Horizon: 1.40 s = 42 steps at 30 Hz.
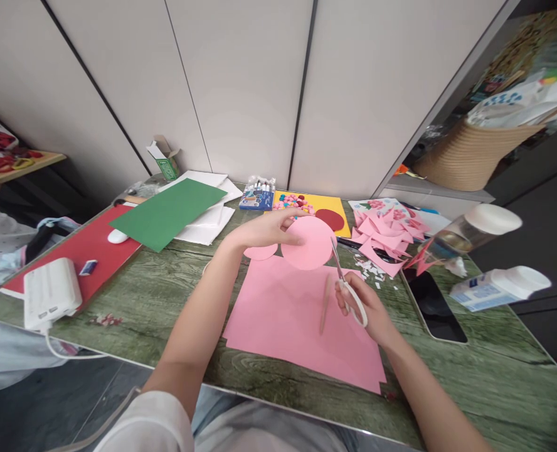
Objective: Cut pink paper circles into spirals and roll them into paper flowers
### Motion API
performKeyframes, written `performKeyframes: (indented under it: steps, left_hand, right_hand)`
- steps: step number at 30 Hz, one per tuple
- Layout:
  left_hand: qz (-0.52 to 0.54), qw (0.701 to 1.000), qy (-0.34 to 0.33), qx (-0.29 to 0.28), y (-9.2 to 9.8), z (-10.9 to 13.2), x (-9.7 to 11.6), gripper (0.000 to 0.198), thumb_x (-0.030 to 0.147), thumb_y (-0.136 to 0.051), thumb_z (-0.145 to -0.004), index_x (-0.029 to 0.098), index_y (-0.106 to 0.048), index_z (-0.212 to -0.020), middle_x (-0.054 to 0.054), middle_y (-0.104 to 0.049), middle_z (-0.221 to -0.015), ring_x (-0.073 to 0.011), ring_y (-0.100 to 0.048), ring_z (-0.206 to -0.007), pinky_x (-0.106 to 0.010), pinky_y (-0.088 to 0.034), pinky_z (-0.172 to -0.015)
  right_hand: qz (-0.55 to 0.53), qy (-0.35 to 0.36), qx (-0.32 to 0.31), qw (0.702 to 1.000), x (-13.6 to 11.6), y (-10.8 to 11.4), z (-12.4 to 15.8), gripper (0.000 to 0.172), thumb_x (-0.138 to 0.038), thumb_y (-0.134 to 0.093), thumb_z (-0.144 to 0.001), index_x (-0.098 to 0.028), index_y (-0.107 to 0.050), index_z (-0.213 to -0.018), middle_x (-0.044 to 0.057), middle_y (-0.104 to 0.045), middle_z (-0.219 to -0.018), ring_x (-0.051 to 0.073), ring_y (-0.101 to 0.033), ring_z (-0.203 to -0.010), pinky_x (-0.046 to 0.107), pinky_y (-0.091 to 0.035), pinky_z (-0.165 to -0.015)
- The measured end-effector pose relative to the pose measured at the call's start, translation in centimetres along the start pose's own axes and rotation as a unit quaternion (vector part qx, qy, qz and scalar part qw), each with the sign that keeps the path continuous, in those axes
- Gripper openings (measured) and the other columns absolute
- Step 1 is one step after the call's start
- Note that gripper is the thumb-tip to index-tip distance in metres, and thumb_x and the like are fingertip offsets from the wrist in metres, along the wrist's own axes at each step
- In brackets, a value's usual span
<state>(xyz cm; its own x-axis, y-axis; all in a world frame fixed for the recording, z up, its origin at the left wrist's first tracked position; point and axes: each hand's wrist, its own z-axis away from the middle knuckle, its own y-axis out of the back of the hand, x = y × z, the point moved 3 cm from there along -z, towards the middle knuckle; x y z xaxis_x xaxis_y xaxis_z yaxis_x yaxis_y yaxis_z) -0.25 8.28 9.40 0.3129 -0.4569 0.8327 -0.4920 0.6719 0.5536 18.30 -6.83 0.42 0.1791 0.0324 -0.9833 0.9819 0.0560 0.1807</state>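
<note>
My left hand point(278, 227) pinches a round pink paper disc point(310, 246) at its upper left, holding it above the table. In my right hand point(360, 300) are white-handled scissors point(339, 260), fingers in the loops, with the blades pointing up at the disc's right edge. Below both hands lie large pink paper sheets point(283, 320), stacked slightly askew. Another round pink piece point(261, 252) rests by the left wrist, partly covered. A dark red disc point(330, 220) sits on a yellow sheet point(313, 201) behind the held disc, beside small pink, red and blue pieces point(293, 204).
Pink paper scraps point(384, 235) pile up at the right, near a phone point(433, 304) and a white bottle point(499, 287). Green paper point(168, 213), red paper point(104, 254) and a white power bank point(53, 292) lie left. A marker box point(257, 196) stands at the back.
</note>
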Motion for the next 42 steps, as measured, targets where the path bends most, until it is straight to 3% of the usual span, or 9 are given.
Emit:
performKeyframes:
  steps: [3, 6, 12, 23, 34, 42]
  left_hand:
    - [-0.02, 1.0, -0.001, 0.0, -0.2, -0.1, 0.1, 0.065, 0.029, -0.06, -0.07, 0.025, -0.038, -0.131, -0.006, -0.057, -0.108, -0.0168, -0.054, -0.09, -0.026, -0.042, -0.068]
    - [-0.049, 0.999, -0.021, -0.005, -0.2, 0.0, 0.3, 0.058, 0.027, -0.059, -0.071, 0.023, -0.044, -0.126, -0.007, -0.051, -0.122, -0.0182, -0.051, -0.098, -0.027, -0.042, -0.073]
    - [-0.073, 0.995, -0.046, -0.057, -0.6, 0.0, 0.8, 0.04, 0.022, -0.053, -0.071, 0.019, -0.052, -0.111, -0.005, -0.057, -0.107, -0.0171, -0.052, -0.091, -0.027, -0.041, -0.071]
    - [-0.091, 0.995, -0.022, -0.02, 0.1, 0.5, 1.1, 0.025, 0.024, -0.052, -0.071, 0.018, -0.053, -0.096, -0.002, -0.054, -0.087, -0.0124, -0.049, -0.074, -0.023, -0.034, -0.058]
    - [-0.084, 0.995, -0.035, -0.037, 0.3, 0.4, 0.8, 0.024, 0.026, -0.048, -0.075, 0.018, -0.052, -0.098, -0.003, -0.056, -0.097, -0.0146, -0.05, -0.084, -0.026, -0.039, -0.07]
    - [-0.119, 0.989, -0.036, -0.083, -0.3, 0.5, 1.1, 0.015, 0.025, -0.046, -0.076, 0.016, -0.048, -0.088, -0.004, -0.053, -0.09, -0.0131, -0.047, -0.076, -0.024, -0.037, -0.063]
  right_hand:
    - [-0.011, 0.0, 0.007, 1.0, -0.2, 0.0, 0.0, 0.022, -0.041, -0.046, -0.087, -0.022, -0.043, -0.078, -0.005, -0.042, -0.061, 0.01, -0.039, -0.053, 0.026, -0.035, -0.054]
    - [-0.017, -0.003, 0.003, 1.0, -0.3, 0.0, 0.1, 0.021, -0.041, -0.047, -0.086, -0.022, -0.043, -0.078, -0.005, -0.041, -0.062, 0.01, -0.039, -0.054, 0.025, -0.035, -0.054]
    - [-0.018, -0.012, -0.01, 1.0, -0.2, 0.0, 0.1, 0.021, -0.041, -0.048, -0.086, -0.022, -0.042, -0.079, -0.004, -0.042, -0.066, 0.01, -0.04, -0.056, 0.025, -0.035, -0.055]
    - [-0.002, -0.001, -0.014, 1.0, 0.1, 0.0, 0.0, 0.021, -0.039, -0.046, -0.088, -0.021, -0.042, -0.077, -0.005, -0.043, -0.062, 0.009, -0.04, -0.054, 0.026, -0.033, -0.056]
    - [-0.005, -0.002, -0.016, 1.0, 0.3, 0.0, 0.0, 0.021, -0.039, -0.046, -0.088, -0.021, -0.041, -0.077, -0.005, -0.043, -0.062, 0.009, -0.039, -0.053, 0.026, -0.033, -0.056]
    - [-0.02, -0.007, -0.034, 0.999, 0.2, -0.2, 0.1, 0.021, -0.04, -0.046, -0.087, -0.022, -0.041, -0.079, -0.005, -0.042, -0.063, 0.01, -0.04, -0.056, 0.027, -0.033, -0.058]
